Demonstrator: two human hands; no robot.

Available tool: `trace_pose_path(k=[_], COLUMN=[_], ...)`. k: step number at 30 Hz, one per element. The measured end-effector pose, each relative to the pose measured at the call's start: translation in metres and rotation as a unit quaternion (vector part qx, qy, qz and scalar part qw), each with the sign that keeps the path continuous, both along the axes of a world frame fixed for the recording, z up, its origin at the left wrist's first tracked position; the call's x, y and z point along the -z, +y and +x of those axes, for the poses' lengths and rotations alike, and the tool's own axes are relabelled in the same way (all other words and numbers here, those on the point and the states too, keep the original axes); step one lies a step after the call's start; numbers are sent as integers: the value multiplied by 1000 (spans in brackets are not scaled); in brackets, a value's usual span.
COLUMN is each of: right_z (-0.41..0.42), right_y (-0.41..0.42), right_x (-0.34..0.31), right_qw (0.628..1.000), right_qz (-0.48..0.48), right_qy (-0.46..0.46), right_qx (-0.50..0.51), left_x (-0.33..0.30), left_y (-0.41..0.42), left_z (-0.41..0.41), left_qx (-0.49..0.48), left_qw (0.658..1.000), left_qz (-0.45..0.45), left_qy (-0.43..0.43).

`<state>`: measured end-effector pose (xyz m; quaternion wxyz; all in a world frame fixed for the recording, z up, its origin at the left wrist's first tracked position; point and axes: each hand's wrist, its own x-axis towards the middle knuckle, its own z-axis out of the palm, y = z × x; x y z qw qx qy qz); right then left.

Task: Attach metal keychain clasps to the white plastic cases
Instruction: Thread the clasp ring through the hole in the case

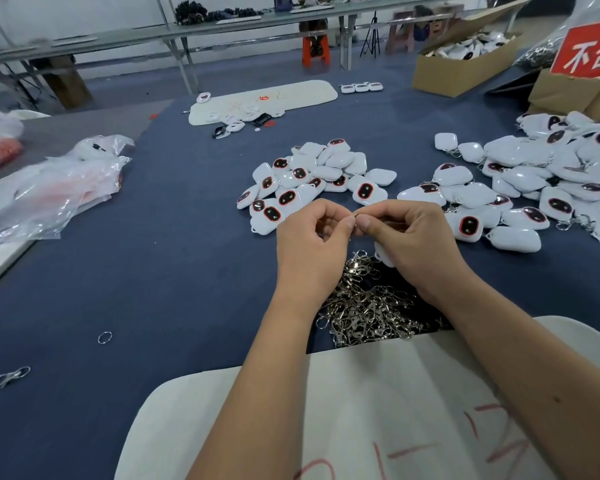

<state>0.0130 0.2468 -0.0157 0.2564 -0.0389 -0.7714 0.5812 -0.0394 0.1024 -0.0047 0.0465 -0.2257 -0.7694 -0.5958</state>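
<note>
My left hand (312, 233) and my right hand (413, 237) meet above the blue table, fingertips pinching a small metal clasp (356, 214) between them. A white plastic case (383, 255) sits tucked under my right palm, mostly hidden. Below my wrists lies a heap of metal keychain clasps (368, 306). A pile of white cases with dark oval windows (312, 178) lies just beyond my hands. A larger pile of cases with rings on them (541, 181) spreads to the right.
The blue table (153, 271) holds clear plastic bags (56, 188) at the left, a loose ring (104, 337) and a stray clasp (10, 376). A white board (264, 98) lies far ahead, cardboard boxes (461, 67) at the back right, a white board (361, 410) near me.
</note>
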Motion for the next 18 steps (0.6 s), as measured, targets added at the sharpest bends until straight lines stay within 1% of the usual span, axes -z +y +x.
trace_pose_path(k=[6,11,18], right_z=[-1,-1,1], right_y=[0,1,1], right_x=[1,2,1], right_qw=[1000,1000,999], right_qz=[5,6,-37], right_qy=[2,2,-3], right_qx=[-3,-13,-16], left_x=[0,0,0], left_y=[1,0,0], left_z=[0,0,-1], left_qx=[-2,34,69], left_qw=[1000,999,997], left_qz=[9,13,14], left_qy=[9,-3,-5])
